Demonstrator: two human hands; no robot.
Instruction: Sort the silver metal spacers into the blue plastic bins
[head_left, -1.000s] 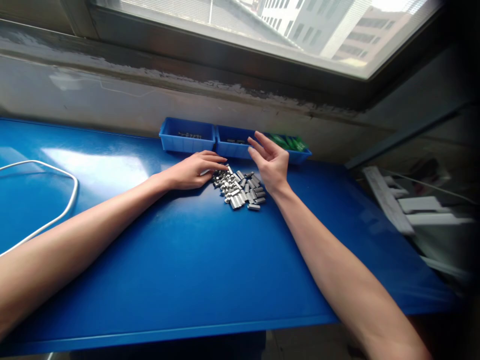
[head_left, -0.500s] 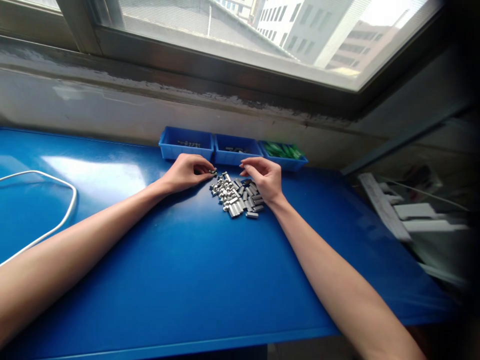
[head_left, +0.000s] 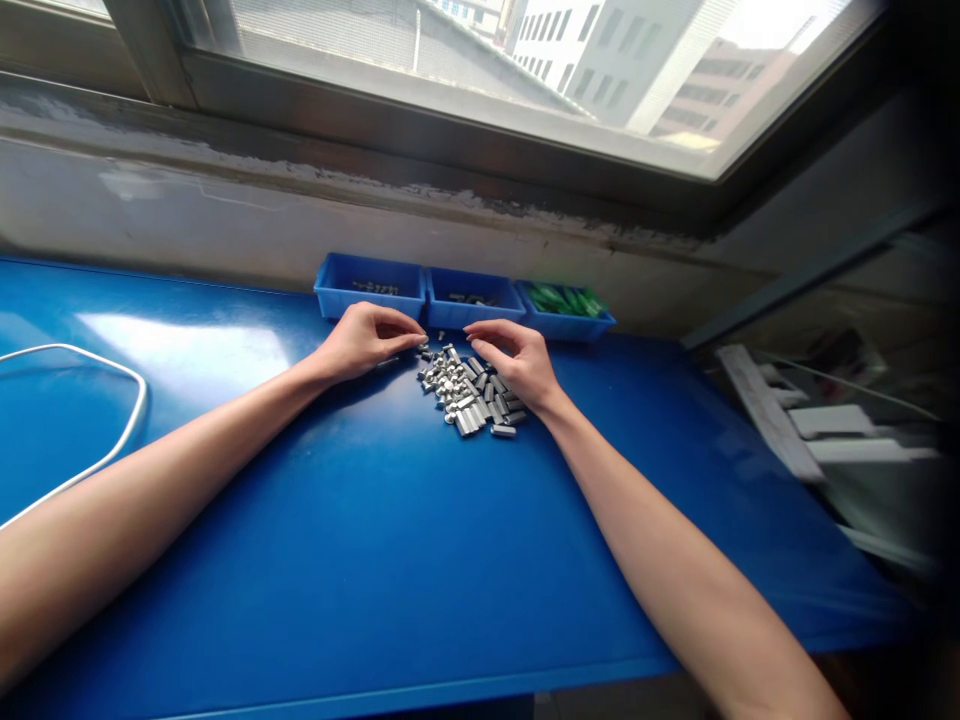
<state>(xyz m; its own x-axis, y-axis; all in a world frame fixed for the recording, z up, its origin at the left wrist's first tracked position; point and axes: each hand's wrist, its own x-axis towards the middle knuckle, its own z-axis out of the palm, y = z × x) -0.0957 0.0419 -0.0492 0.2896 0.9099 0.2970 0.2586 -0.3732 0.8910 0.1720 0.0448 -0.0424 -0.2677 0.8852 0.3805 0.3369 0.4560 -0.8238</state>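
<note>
A pile of small metal pieces lies between my hands, with shiny screws point(head_left: 448, 377) on its left side and hex standoffs point(head_left: 496, 398) on its right. My left hand point(head_left: 367, 342) is at the pile's upper left, thumb and index finger pinched together; whatever is between the tips is too small to make out. Over the pile's upper right edge is my right hand point(head_left: 523, 366), its thumb and index tips slightly apart with nothing visible between them. One small screw-like piece point(head_left: 441, 336) shows by itself in the gap between both hands.
Three blue bins stand along the wall: a left bin point(head_left: 334, 300) and a middle bin point(head_left: 450, 316) with small metal parts, and a right bin point(head_left: 570, 327) with green pieces. A white cable point(head_left: 139, 410) curves over the blue table point(head_left: 360, 560) at left. White objects point(head_left: 832, 423) are at right.
My right hand has shifted left, toward my left hand, and its fingertips have parted a little. My left hand has moved slightly up and left. A small screw-like piece now shows between the hands.
</note>
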